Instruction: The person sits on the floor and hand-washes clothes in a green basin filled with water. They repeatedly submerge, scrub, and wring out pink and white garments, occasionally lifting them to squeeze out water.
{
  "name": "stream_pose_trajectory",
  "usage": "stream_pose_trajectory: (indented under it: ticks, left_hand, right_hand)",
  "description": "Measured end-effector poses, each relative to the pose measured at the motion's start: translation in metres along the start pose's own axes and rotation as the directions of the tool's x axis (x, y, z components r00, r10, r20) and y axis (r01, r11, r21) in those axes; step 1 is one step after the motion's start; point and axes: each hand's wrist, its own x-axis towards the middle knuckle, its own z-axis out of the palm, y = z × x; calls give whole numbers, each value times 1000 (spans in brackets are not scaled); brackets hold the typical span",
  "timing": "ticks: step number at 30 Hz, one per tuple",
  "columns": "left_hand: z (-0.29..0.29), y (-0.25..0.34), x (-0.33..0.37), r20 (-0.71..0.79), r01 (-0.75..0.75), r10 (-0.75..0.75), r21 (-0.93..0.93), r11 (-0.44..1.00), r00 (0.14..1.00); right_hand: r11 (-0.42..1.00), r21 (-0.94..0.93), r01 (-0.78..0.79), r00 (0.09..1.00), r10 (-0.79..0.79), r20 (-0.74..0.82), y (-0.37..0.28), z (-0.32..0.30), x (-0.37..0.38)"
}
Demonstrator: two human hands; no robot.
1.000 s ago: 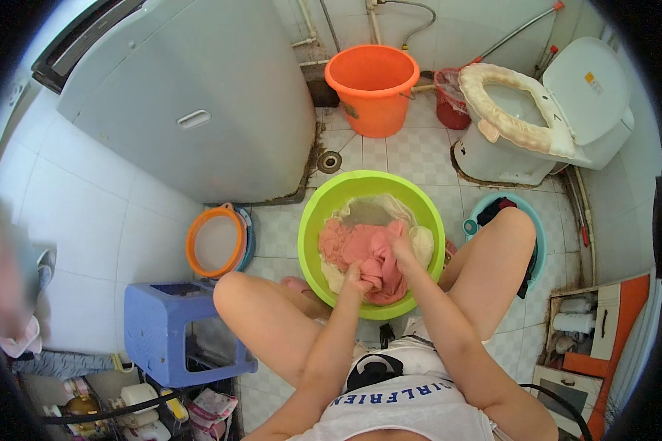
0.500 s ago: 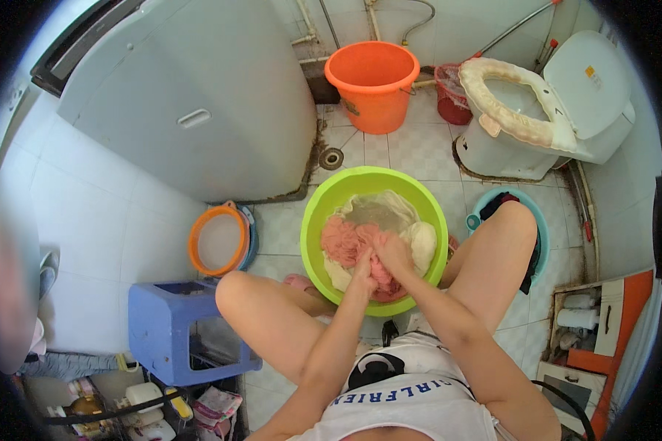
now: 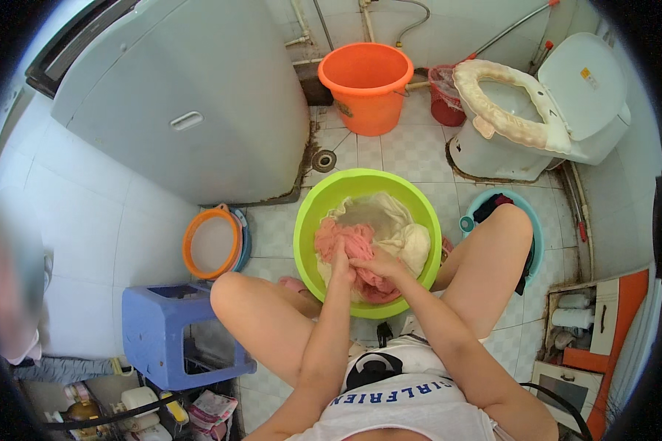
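A lime green basin (image 3: pixel 310 220) stands on the tiled floor between my knees, holding water, a pink cloth (image 3: pixel 349 242) and a cream cloth (image 3: pixel 410 242). My left hand (image 3: pixel 341 259) and my right hand (image 3: pixel 379 262) are pressed close together over the near half of the basin. Both grip bunched folds of the pink cloth. The cream cloth lies along the far and right side of the basin, partly under water.
An orange bucket (image 3: pixel 365 84) stands at the back, a red bin (image 3: pixel 446 95) and a toilet (image 3: pixel 537 110) to its right. A grey washing machine (image 3: pixel 184 103) fills the left. An orange-rimmed basin (image 3: pixel 213 242), a blue stool (image 3: pixel 173 334) and a teal basin (image 3: pixel 531 220) stand near my legs.
My hands have drawn nearer to me and closer together on the pink cloth, bunching it toward the basin's near side. The view has shifted slightly.
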Motion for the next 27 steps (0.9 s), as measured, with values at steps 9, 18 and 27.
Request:
stream_pose_trajectory:
  ticks: [9,18,27]
  left_hand:
    - [-6,-22,25,72,212,-206,-80,974,976]
    - [-16,-48,3,137,243,-212,-277,930,968]
    - [14,-28,-16,178,316,-294,-111,942,939]
  right_hand:
    - [787,602,135,833,239,-499,43,-26,26]
    - [952,-259,-163,909,43,-414,-57,-6,-17]
    - [931,-357,-77,914,-77,-398,-42,7,-20]
